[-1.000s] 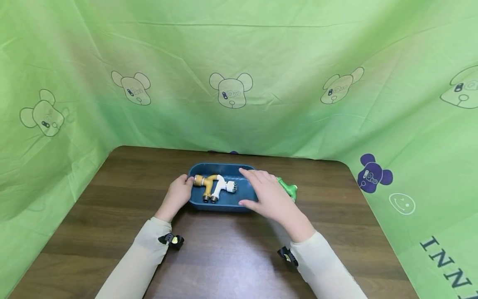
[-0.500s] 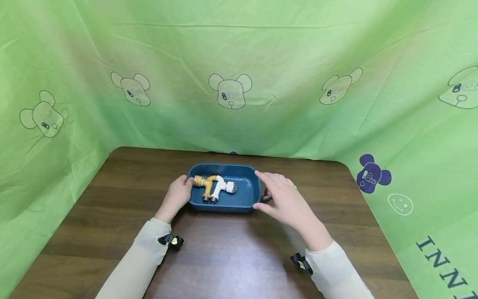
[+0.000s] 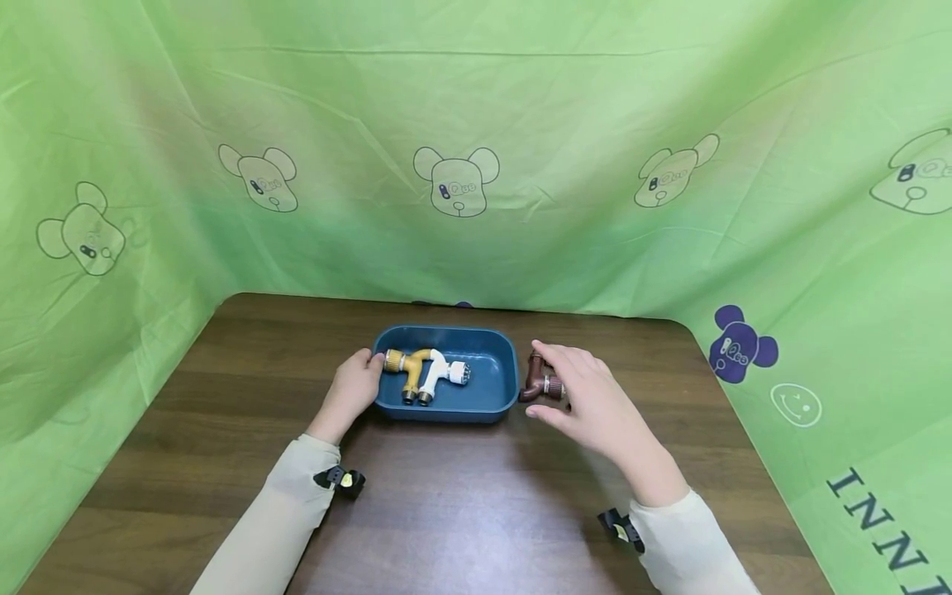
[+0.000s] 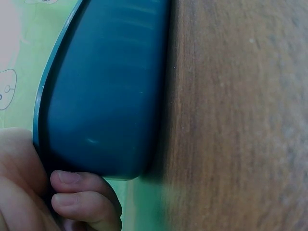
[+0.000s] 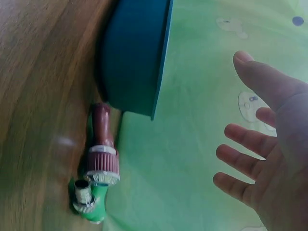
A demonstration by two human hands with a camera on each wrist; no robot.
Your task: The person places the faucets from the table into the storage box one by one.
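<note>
My left hand (image 3: 355, 387) grips the left end of a blue plastic basin (image 3: 489, 376), its thumb over the rim and fingers curled underneath in the left wrist view. Inside, on the left, a yellow tap (image 3: 413, 373) and a white tap (image 3: 437, 372) lie side by side. Just right of the basin, a dark brown tap (image 3: 533, 384) rests on the table. Over it hovers my right hand (image 3: 591, 405), fingers spread and holding nothing. The right wrist view shows a green tap (image 5: 98, 204) behind the brown one; in the head view my right hand hides it.
The wooden table (image 3: 446, 512) has rounded far corners. A green cloth (image 3: 565, 165) printed with bear heads hangs behind it and along both sides. Black wrist cameras sit at both cuffs, the right one (image 3: 621, 529) low over the table.
My right hand has moved right, from over the basin's right end to over the brown tap, which has come into view. The green tap is now covered. My left hand stays put.
</note>
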